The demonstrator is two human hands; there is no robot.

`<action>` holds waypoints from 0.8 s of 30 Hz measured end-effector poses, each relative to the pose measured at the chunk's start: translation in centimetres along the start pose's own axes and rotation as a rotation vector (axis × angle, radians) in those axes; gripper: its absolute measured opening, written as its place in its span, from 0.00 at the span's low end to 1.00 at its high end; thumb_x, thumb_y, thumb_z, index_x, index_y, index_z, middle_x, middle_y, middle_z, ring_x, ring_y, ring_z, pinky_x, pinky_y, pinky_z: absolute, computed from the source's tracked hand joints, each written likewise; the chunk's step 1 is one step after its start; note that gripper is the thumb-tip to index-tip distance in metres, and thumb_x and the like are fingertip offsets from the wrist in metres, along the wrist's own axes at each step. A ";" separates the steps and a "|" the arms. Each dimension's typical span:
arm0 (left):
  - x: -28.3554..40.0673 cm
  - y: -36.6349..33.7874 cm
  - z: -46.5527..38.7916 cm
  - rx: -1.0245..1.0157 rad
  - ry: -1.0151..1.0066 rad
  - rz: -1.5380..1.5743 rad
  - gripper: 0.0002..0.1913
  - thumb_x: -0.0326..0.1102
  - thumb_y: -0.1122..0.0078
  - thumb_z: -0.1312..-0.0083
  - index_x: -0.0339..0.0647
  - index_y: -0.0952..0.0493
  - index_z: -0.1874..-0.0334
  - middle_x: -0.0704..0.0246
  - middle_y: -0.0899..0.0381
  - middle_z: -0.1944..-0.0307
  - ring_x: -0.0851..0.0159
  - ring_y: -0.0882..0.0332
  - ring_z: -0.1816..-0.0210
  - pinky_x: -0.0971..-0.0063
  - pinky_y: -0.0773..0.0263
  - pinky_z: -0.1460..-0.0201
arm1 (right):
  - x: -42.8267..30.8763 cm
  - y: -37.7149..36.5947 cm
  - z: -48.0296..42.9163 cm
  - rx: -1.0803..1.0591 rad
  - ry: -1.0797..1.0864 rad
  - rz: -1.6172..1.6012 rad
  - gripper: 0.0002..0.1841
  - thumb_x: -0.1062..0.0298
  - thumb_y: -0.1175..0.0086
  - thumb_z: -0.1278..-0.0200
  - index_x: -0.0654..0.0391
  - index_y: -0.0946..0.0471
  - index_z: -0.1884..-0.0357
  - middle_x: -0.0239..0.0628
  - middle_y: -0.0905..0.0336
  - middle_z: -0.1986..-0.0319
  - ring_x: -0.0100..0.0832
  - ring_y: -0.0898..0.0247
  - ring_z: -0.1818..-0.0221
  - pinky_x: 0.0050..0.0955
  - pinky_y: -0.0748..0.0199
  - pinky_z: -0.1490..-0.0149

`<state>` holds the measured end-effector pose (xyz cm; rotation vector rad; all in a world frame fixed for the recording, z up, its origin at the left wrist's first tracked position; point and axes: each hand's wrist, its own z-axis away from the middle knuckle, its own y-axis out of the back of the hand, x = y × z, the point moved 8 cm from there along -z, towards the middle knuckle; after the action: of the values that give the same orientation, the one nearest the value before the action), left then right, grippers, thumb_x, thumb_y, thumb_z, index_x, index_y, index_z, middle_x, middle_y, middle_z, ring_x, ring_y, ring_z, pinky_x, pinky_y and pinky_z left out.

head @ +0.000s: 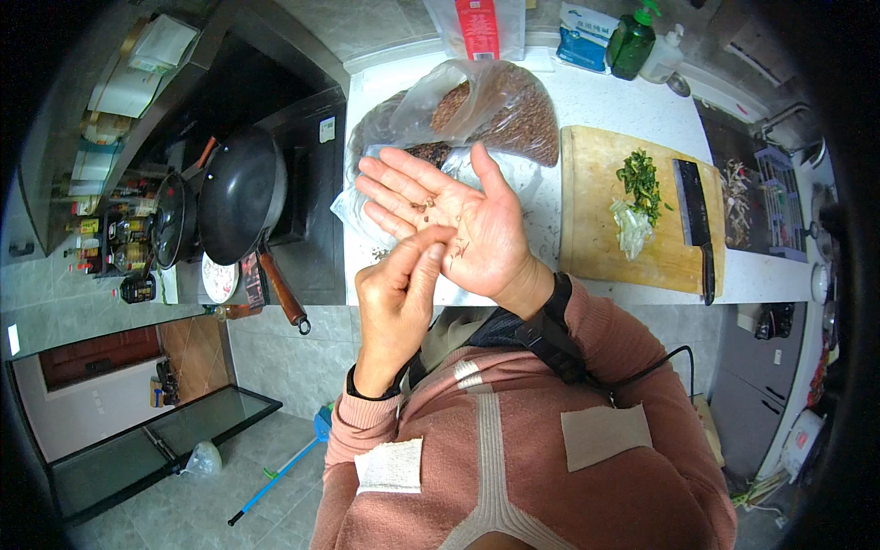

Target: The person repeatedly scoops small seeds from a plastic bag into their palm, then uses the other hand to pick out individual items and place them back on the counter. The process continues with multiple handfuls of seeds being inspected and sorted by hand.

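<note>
My right hand (500,237) is palm up with its fingers stretched, above the white counter. On its palm and fingers lie small brown dried spice bits (425,206), perhaps peppercorn husks, and a few thin stems (457,253). My left hand (390,297) is curled, thumb and forefinger close together at the right palm. Whether a tiny bit is between those fingertips cannot be seen. Just beyond the hands sits a clear plastic bag of reddish-brown dried spice (526,110). Darker dried pieces (430,152) show in plastic behind my right fingers, partly hidden.
To the right, a wooden cutting board (598,240) bears chopped greens (639,179), white slices (631,230) and a cleaver (693,199). A wok (240,192) stands on the dark hob at left, its handle past the edge. Pump bottles (631,45) stand behind; a sink (749,220) is far right.
</note>
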<state>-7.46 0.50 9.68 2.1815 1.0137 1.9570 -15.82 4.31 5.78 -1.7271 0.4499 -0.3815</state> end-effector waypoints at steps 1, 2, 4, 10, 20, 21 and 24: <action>0.2 -0.3 0.0 -0.037 -0.020 -0.009 0.07 0.25 0.39 0.26 0.34 0.14 0.51 0.65 0.09 0.64 0.77 0.20 0.69 0.79 0.25 0.64 | -0.1 0.0 0.0 -0.002 0.000 0.005 0.51 0.26 0.75 0.22 0.68 0.49 0.18 0.55 0.52 0.18 0.50 0.60 0.15 0.48 0.64 0.14; 0.1 -0.4 0.0 -0.066 0.007 0.036 0.07 0.25 0.39 0.25 0.33 0.14 0.51 0.66 0.10 0.63 0.77 0.20 0.68 0.80 0.26 0.63 | -0.1 0.0 0.0 0.001 0.000 -0.001 0.51 0.26 0.75 0.22 0.68 0.49 0.18 0.55 0.52 0.18 0.50 0.60 0.15 0.48 0.64 0.14; -0.2 -0.5 0.1 -0.120 0.061 0.124 0.08 0.26 0.40 0.24 0.31 0.14 0.50 0.69 0.10 0.62 0.79 0.21 0.64 0.83 0.27 0.61 | -0.3 0.1 0.0 0.012 -0.001 -0.011 0.51 0.26 0.75 0.22 0.68 0.49 0.18 0.56 0.52 0.18 0.50 0.60 0.15 0.48 0.64 0.14; 0.7 0.2 -0.9 0.093 -0.089 -0.148 0.07 0.24 0.39 0.26 0.32 0.14 0.51 0.61 0.10 0.61 0.71 0.14 0.64 0.77 0.23 0.61 | -0.8 0.1 -0.3 0.014 0.001 0.001 0.52 0.26 0.75 0.22 0.68 0.49 0.18 0.56 0.52 0.18 0.50 0.61 0.15 0.48 0.64 0.14; 0.1 1.7 -1.4 0.233 -0.029 -0.039 0.07 0.24 0.39 0.26 0.32 0.13 0.51 0.66 0.09 0.62 0.78 0.19 0.66 0.80 0.24 0.63 | -1.5 -0.2 -0.2 -0.024 0.000 -0.185 0.49 0.30 0.69 0.20 0.70 0.48 0.19 0.58 0.47 0.20 0.51 0.54 0.16 0.47 0.56 0.15; 0.1 2.0 -1.4 0.251 -0.024 -0.021 0.08 0.24 0.39 0.25 0.32 0.13 0.50 0.68 0.10 0.62 0.79 0.21 0.66 0.82 0.26 0.64 | -1.6 0.0 -0.4 -0.014 -0.013 -0.201 0.48 0.31 0.70 0.20 0.70 0.48 0.19 0.58 0.46 0.20 0.51 0.53 0.16 0.47 0.56 0.15; 0.2 2.0 -1.3 0.246 -0.011 -0.021 0.08 0.25 0.40 0.24 0.33 0.14 0.49 0.72 0.12 0.64 0.81 0.26 0.69 0.84 0.32 0.67 | -1.9 1.2 -0.6 0.123 0.016 -0.029 0.45 0.35 0.74 0.17 0.70 0.48 0.19 0.58 0.47 0.20 0.51 0.54 0.16 0.48 0.56 0.15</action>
<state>-7.77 -1.47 10.96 2.2862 1.3340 1.8985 -17.86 4.56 4.68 -1.6137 0.4055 -0.4356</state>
